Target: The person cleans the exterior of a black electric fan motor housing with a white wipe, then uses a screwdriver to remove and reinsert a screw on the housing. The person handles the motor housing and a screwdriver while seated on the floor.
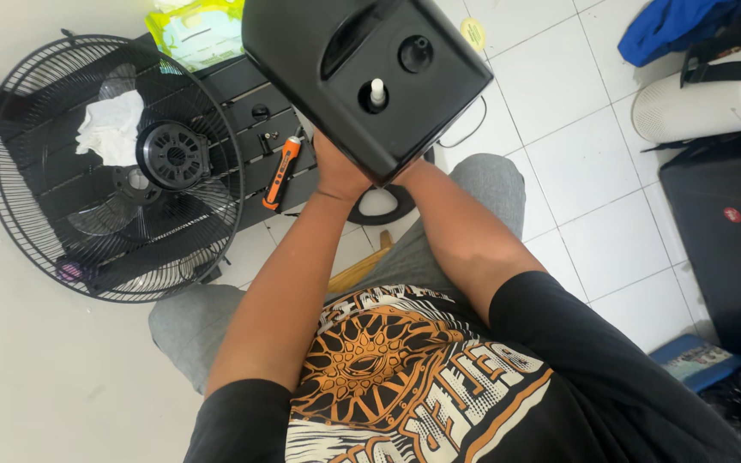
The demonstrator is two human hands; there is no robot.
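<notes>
A black plastic fan motor housing (362, 73) is lifted up close to the camera, with a white shaft stub and round holes on its face. My left hand (334, 170) grips its lower left edge. My right hand (406, 171) holds it from beneath and is mostly hidden behind the housing. Below and left, a black wire fan guard (36, 94) lies on the floor with grey blades, a black hub (173, 154) and a crumpled white cloth (111, 129) on it. An orange and black screwdriver (282, 172) lies on a dark slatted panel (242, 90).
A yellow-green packet (197, 30) lies at the top. A black ring (396, 207) sits on the white tiles by my knee. At right are a white cylindrical appliance (705, 103), a blue cloth (679, 26), a black case (722, 240) and a blue box (696, 360).
</notes>
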